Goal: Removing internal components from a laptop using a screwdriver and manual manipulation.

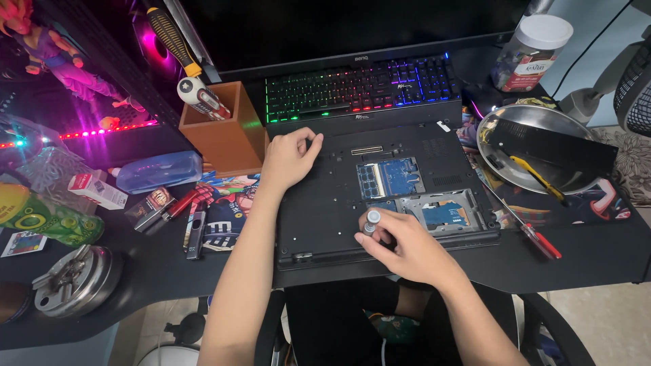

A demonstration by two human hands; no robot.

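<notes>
Both hands are on an upturned black laptop (380,196) lying on the bench (590,257): the left hand (288,159) rests loosely curled on its far corner, and the right hand (407,247) grips a silver-capped screwdriver (371,221) upright. Rigid, fairly heavy, with fragile exposed boards; best held by its edges. A steel bowl (498,135) holds a black cover panel (553,146) and a yellow-handled tool (536,177); the wooden box (227,139) holds pens.

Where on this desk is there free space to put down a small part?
Bare desk lies along the front edge, between the round metal piece and the laptop, and right of the red-handled screwdriver. The left side near the wooden box is crowded. The metal bowl already holds a black cover and a tool.
</notes>
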